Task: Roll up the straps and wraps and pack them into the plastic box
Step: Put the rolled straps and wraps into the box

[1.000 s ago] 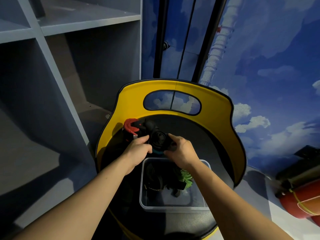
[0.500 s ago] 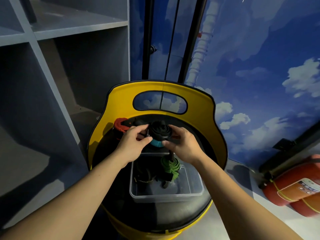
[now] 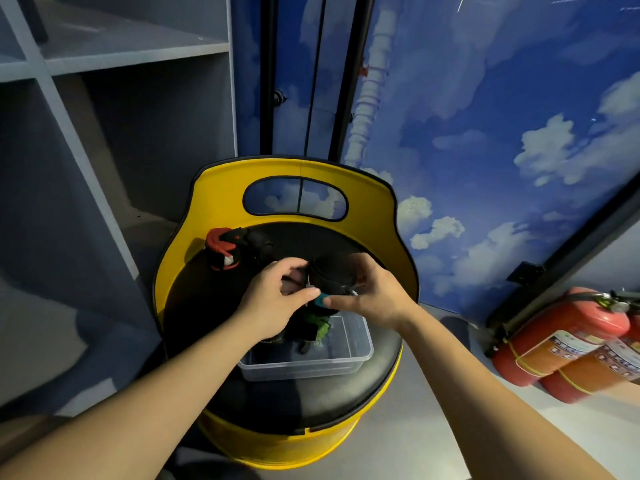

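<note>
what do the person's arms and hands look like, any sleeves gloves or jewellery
Both forearms are bare along all the length that shows, with no sleeve in view. The left hand and the right hand wear no gloves. No watch, bracelet or ring is visible on either wrist or on the fingers that show, and there are no markings on them.
</note>
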The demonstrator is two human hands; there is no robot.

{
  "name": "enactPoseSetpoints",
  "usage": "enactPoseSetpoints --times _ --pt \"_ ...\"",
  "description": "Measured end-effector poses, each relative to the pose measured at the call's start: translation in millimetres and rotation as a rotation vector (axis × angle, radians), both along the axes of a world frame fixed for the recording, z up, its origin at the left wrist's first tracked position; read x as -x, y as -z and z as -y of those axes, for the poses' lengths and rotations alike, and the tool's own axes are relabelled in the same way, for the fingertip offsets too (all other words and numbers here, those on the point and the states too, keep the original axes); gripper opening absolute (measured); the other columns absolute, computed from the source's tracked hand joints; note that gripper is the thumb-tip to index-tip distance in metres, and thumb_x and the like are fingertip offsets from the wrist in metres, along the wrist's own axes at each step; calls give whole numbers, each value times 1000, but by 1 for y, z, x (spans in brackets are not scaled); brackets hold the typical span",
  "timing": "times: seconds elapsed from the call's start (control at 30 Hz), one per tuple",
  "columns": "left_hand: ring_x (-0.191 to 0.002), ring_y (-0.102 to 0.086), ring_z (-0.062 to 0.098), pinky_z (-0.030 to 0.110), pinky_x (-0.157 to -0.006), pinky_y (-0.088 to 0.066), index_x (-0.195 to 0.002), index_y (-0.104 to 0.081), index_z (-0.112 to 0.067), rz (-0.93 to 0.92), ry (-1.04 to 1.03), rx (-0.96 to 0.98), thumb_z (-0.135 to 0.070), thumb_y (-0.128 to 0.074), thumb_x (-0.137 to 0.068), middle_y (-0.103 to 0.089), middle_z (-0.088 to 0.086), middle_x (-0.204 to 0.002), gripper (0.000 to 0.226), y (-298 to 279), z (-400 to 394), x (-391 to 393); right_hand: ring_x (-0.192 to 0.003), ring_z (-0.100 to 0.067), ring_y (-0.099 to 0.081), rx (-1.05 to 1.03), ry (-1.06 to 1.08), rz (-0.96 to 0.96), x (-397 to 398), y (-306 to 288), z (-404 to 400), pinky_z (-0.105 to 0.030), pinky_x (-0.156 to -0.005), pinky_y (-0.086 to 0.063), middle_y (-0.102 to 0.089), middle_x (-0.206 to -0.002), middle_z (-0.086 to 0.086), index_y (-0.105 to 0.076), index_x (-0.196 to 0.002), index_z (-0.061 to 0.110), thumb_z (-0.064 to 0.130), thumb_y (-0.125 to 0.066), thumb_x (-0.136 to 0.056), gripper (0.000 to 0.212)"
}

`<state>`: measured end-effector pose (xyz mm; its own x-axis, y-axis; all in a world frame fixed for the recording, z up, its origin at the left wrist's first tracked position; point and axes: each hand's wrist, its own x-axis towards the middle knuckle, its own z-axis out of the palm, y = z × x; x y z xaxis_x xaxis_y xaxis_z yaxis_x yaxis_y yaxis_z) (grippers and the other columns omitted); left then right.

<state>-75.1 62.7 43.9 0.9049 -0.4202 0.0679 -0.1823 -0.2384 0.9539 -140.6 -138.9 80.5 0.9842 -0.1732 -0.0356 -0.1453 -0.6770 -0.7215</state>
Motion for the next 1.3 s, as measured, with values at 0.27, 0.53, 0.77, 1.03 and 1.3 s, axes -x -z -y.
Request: enactPoseSetpoints --times 0.27,0.53,0.77,1.03,1.3 --pt "-96 -72 8 28 -89 -58 -102 -63 -36 -1 136 -56 -10 -89 -74 -65 -2 -114 45 12 6 18 -108 -10 -53 198 -164 -91 14 8 13 -21 -96 -44 -49 -119 6 -54 -136 24 38 -91 -64 82" --pt "-117 -53 4 30 -103 -43 -119 -64 -39 258 256 -488 -29 -74 -89 -61 -21 -123 32 25 -4 -5 -105 -12 -54 251 -228 -132 20 28 28 -27 -95 -50 -50 -117 4 -53 -129 20 30 -91 -61 79" --pt "-148 -24 13 43 -123 -20 -150 -38 -36 467 271 -796 -50 -76 -81 -35 -16 -157 80 48 -3 -24 -108 -15 -56 270 -258 -157 20 42 35 -36 -95 -52 -54 -117 6 -51 -126 27 35 -88 -58 78" --pt "-136 -40 15 35 -118 -25 -143 -48 -31 513 256 -762 -42 -77 -83 -44 -13 -148 68 53 7 -30 -110 -16 -57 343 -318 -144 17 53 28 -34 -95 -50 -57 -122 6 -51 -127 28 35 -89 -62 76" --pt "-131 -40 15 34 -109 -38 -143 -45 -32 529 232 -753 -46 -72 -85 -41 -16 -144 65 58 9 -29 -119 -15 -52 368 -431 -189 11 59 28 -28 -102 -45 -53 -131 5 -51 -138 30 39 -90 -66 83"
